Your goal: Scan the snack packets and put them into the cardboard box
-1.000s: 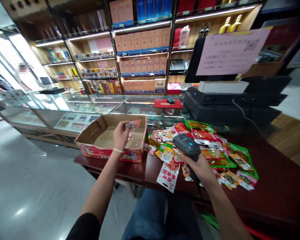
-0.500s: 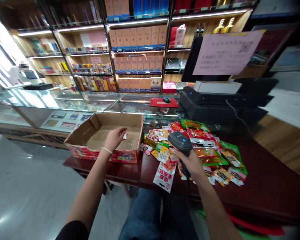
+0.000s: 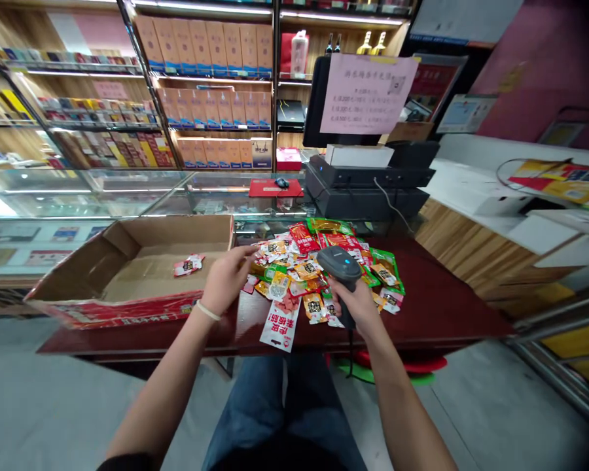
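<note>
My right hand (image 3: 357,302) is wrapped round the handle of a black barcode scanner (image 3: 339,263), whose small blue light is lit, above the heap of snacks. My left hand (image 3: 229,278) is empty, its fingers stretched towards the left side of that heap. Small snack packets (image 3: 308,268) in red, yellow and white lie piled with larger green-edged packs (image 3: 330,226). A white packet with red lettering (image 3: 281,324) lies at the near edge of the pile. One small red and white packet (image 3: 188,265) rests inside the open cardboard box (image 3: 127,311) on the left.
Behind the pile stand a monitor with a pink paper sign (image 3: 370,91) and a black cash drawer (image 3: 366,196). A mouse (image 3: 281,183) sits on a red mat. Glass display counters (image 3: 78,196) run to the left. Shelves of boxed bottles line the back.
My left hand has let go of a small packet in the box and moved right, to the heap. My right hand still holds the scanner. The view has swung to the right.
</note>
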Available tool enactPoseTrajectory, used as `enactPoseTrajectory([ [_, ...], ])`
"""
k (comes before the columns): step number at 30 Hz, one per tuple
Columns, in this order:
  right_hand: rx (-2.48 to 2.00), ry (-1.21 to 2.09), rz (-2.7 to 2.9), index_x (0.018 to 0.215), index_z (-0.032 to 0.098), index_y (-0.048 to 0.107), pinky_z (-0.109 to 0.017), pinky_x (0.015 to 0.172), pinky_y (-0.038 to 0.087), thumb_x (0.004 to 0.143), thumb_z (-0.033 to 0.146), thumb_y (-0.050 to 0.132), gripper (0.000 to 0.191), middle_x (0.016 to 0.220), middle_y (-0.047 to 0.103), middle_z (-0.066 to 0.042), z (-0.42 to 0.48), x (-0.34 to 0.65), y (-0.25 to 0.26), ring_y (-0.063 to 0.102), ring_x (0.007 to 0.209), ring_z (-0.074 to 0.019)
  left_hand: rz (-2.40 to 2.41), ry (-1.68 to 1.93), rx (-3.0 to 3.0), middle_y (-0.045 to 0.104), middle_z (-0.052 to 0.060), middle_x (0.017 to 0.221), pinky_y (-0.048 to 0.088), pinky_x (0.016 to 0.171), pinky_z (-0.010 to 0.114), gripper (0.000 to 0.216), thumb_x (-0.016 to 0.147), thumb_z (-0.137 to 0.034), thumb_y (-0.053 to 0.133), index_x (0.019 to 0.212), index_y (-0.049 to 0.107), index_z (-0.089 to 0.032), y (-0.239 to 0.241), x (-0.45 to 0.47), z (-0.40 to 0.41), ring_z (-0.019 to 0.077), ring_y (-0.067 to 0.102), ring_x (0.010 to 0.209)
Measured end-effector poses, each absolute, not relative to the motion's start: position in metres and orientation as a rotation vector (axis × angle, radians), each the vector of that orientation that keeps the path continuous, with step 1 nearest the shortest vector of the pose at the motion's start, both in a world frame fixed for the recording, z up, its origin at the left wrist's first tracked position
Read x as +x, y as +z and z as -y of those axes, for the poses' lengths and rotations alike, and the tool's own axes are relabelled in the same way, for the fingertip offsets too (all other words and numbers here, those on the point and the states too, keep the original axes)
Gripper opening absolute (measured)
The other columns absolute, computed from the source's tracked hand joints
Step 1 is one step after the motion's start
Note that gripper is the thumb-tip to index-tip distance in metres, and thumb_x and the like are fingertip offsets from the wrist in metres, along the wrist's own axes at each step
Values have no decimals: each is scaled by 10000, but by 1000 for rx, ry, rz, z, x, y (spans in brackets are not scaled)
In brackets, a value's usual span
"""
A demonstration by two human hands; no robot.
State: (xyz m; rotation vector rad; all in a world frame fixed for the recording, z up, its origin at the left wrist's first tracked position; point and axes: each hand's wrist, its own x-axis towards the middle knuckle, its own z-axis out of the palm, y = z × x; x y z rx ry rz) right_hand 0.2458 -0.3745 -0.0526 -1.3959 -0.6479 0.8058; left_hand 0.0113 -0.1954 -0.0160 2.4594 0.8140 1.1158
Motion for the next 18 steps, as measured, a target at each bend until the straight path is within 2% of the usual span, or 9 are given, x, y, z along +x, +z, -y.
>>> enactPoseTrajectory([
  [5, -1415, 780, 669, 750, 203, 566, -223, 321, 409, 682, 580, 811, 455, 487, 514, 58, 385, 249, -59, 440, 346, -95, -708, 949, 2460, 710, 77, 1074, 530, 881, 356, 209, 913, -268, 590, 1105, 644, -206, -60, 56, 202, 217, 675, 954],
  [9, -1400, 795, 685, 749, 197, 597, -226, 323, 405, 690, 576, 803, 436, 475, 501, 61, 385, 248, -65, 444, 348, -101, -861, 885, 2430, 675, 110, 1075, 516, 889, 377, 214, 917, -277, 592, 1104, 626, -178, -105, 79, 202, 242, 653, 982],
  [14, -1443, 803, 685, 641, 208, 556, -230, 317, 387, 703, 576, 780, 435, 472, 512, 47, 385, 247, -74, 429, 333, -95, -1093, 852, 2553, 604, 149, 1146, 470, 946, 427, 417, 889, -334, 646, 1259, 569, -158, -141, 92, 211, 293, 586, 1086],
  [18, -1452, 820, 652, 691, 211, 564, -224, 327, 390, 713, 550, 782, 403, 497, 521, 57, 388, 247, -85, 434, 345, -92, -1184, 831, 2537, 561, 161, 1159, 482, 906, 411, 564, 892, -406, 640, 1377, 494, -158, -151, 95, 218, 300, 595, 1063],
])
